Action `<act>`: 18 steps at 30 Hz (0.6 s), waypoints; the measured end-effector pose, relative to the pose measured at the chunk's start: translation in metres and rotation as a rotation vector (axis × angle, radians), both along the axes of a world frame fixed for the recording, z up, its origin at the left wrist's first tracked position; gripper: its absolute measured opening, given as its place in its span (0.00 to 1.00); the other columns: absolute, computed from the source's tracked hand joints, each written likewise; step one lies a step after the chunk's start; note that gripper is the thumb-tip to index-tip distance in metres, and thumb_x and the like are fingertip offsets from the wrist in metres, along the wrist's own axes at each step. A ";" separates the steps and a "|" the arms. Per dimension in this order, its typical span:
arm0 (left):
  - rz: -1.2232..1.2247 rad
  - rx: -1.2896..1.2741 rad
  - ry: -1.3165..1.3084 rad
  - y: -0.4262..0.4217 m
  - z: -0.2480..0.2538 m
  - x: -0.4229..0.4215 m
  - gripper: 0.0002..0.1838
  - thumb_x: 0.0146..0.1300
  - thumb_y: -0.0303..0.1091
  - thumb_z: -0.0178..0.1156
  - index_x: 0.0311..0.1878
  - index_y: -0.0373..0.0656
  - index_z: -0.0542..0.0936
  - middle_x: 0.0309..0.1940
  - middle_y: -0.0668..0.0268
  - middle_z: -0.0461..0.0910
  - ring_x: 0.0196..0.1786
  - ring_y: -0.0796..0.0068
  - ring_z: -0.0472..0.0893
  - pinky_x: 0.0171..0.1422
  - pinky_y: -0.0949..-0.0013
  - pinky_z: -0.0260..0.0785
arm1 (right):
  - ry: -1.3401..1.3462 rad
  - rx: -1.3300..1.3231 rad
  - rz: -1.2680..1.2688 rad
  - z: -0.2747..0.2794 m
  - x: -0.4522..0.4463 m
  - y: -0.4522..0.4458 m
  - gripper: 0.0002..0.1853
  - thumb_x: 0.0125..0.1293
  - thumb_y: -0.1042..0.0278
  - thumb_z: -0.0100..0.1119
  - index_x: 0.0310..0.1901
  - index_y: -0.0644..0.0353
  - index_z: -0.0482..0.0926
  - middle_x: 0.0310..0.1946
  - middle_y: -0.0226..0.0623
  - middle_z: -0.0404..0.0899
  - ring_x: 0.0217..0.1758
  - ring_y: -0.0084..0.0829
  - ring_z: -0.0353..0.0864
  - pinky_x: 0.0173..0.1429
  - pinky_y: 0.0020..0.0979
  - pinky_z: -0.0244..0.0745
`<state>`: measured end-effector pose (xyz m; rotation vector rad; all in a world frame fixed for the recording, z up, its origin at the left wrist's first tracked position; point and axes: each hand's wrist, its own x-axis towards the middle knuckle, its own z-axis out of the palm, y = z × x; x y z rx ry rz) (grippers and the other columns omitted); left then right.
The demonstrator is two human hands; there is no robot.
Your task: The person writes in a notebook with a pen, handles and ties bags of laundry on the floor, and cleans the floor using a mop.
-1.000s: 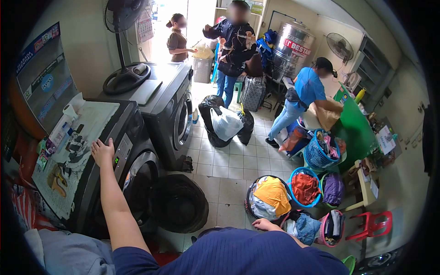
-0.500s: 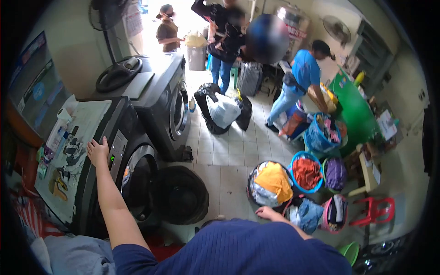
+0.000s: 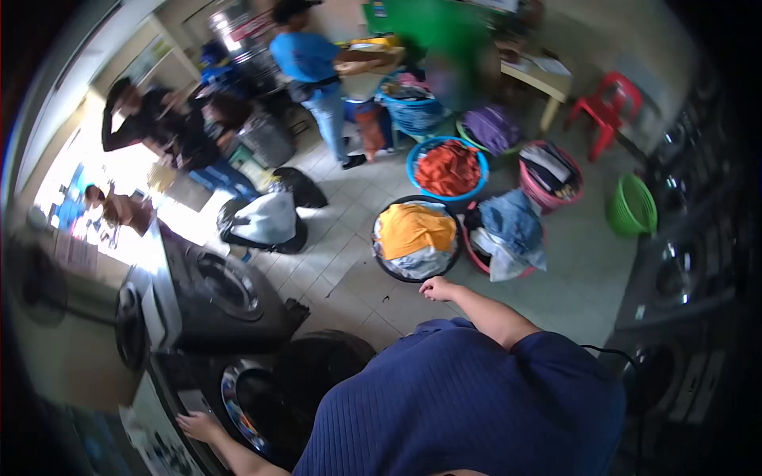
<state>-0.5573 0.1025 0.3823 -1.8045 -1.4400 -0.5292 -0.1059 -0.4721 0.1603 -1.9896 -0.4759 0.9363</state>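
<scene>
My left hand (image 3: 198, 426) rests with fingers stretched out on the top front edge of a dark front-loading washing machine (image 3: 184, 373). Its round door (image 3: 246, 404) stands below the hand, with colored cloth showing at the glass. Nothing shows in my right hand (image 3: 435, 289), whose loosely bent fingers hang in the air. Just beyond it stands a round dark basket (image 3: 384, 266) heaped with yellow-orange and pale clothes (image 3: 417, 228). To its right, a pink basket (image 3: 530, 272) holds denim and white clothes (image 3: 512, 226).
A black tub (image 3: 317, 357) stands by the machine. Farther off are a blue basket of red clothes (image 3: 448, 168), a green basket (image 3: 633, 206), a red chair (image 3: 607, 111) and bagged laundry (image 3: 266, 218). A person in a blue shirt (image 3: 304, 57) and two others stand at the back.
My view has swung to the right, so the baskets now sit mid-frame and the machines lower left. My left hand stays on the machine; my right hand still hangs near the dark basket.
</scene>
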 end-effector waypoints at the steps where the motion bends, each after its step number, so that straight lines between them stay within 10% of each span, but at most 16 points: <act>1: -0.064 0.033 -0.017 -0.036 -0.012 0.026 0.23 0.56 0.40 0.45 0.52 0.35 0.64 0.52 0.56 0.66 0.54 0.60 0.66 0.56 0.56 0.56 | 0.051 -0.044 -0.088 -0.008 -0.002 -0.020 0.12 0.50 0.70 0.48 0.38 0.58 0.76 0.24 0.32 0.77 0.21 0.23 0.74 0.28 0.25 0.71; 5: -0.136 -0.412 0.422 -0.176 -0.130 0.132 0.27 0.51 0.41 0.47 0.51 0.32 0.65 0.51 0.52 0.65 0.50 0.53 0.68 0.50 0.57 0.62 | -0.001 -0.478 -0.123 -0.034 -0.034 -0.126 0.12 0.50 0.65 0.49 0.37 0.52 0.77 0.27 0.33 0.78 0.21 0.24 0.75 0.29 0.27 0.72; 6: -0.391 -1.027 0.116 -0.218 -0.150 0.167 0.23 0.48 0.47 0.50 0.41 0.36 0.73 0.41 0.54 0.72 0.40 0.55 0.73 0.41 0.58 0.66 | -0.012 -0.562 -0.129 -0.054 -0.044 -0.156 0.12 0.50 0.65 0.49 0.36 0.51 0.78 0.28 0.33 0.78 0.21 0.25 0.76 0.30 0.28 0.72; 7: -0.811 -1.088 0.379 -0.241 -0.209 0.192 0.19 0.44 0.48 0.54 0.28 0.39 0.75 0.33 0.56 0.74 0.31 0.57 0.75 0.33 0.57 0.66 | -0.021 -0.643 -0.129 -0.073 -0.055 -0.187 0.11 0.49 0.64 0.49 0.35 0.49 0.78 0.29 0.33 0.78 0.21 0.25 0.76 0.30 0.29 0.72; 9: -1.443 -1.476 0.578 -0.330 -0.283 0.260 0.15 0.47 0.40 0.53 0.35 0.39 0.76 0.36 0.58 0.75 0.40 0.59 0.74 0.40 0.58 0.66 | 0.286 -0.697 -0.312 -0.071 -0.073 -0.238 0.11 0.50 0.66 0.48 0.35 0.51 0.77 0.26 0.34 0.78 0.21 0.25 0.76 0.26 0.28 0.70; 10: -1.757 -1.818 0.019 -0.382 -0.294 0.269 0.18 0.50 0.38 0.53 0.44 0.40 0.73 0.43 0.58 0.73 0.48 0.62 0.72 0.47 0.63 0.65 | 0.302 -0.700 -0.319 -0.065 -0.082 -0.254 0.11 0.50 0.66 0.48 0.35 0.51 0.77 0.26 0.34 0.78 0.21 0.25 0.76 0.26 0.28 0.70; 13: -0.773 -2.541 0.266 -0.463 -0.254 0.327 0.19 0.51 0.36 0.52 0.49 0.43 0.71 0.44 0.58 0.74 0.47 0.65 0.73 0.48 0.67 0.66 | 0.391 -0.612 -0.443 -0.027 -0.096 -0.307 0.11 0.50 0.66 0.49 0.36 0.52 0.76 0.25 0.32 0.76 0.22 0.25 0.76 0.23 0.26 0.68; 18: -1.079 -1.770 0.527 -0.482 -0.205 0.380 0.12 0.46 0.39 0.55 0.32 0.42 0.77 0.28 0.56 0.78 0.33 0.59 0.78 0.38 0.63 0.69 | 0.469 -0.390 -0.569 -0.007 -0.103 -0.365 0.14 0.51 0.63 0.50 0.41 0.53 0.74 0.29 0.30 0.76 0.25 0.24 0.76 0.22 0.24 0.66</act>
